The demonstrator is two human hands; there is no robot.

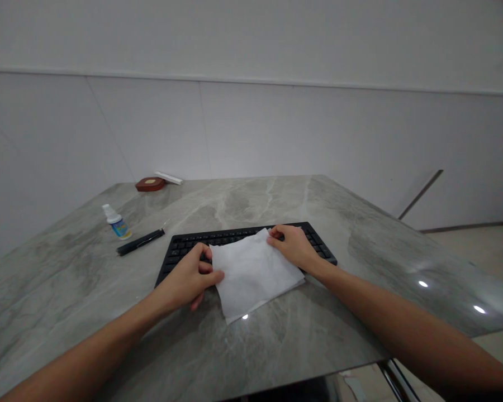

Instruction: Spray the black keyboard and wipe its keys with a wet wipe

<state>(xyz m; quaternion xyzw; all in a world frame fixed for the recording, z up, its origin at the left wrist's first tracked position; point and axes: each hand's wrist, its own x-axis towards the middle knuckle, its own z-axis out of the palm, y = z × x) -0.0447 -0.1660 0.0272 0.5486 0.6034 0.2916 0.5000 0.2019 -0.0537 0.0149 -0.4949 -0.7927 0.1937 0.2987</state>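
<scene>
A white sheet of tissue or wipe (255,273), folded in layers, is spread between my hands above a black keyboard (180,245). My left hand (190,276) pinches its left edge, with the thumb on top and the other fingers curled. At the upper right corner, my right hand (293,245) grips the sheet between thumb and fingertips. Much of the keyboard's middle is hidden by the sheet and hands. The sheet's lower edge hangs past the keyboard's near side.
On the grey marbled table (88,301), a white spray bottle (118,223) with a blue label stands at the left. Beside it lies a black stick-like item (140,242). A reddish-brown box (150,184) and a white flat piece (169,178) sit at the far left edge, near the wall.
</scene>
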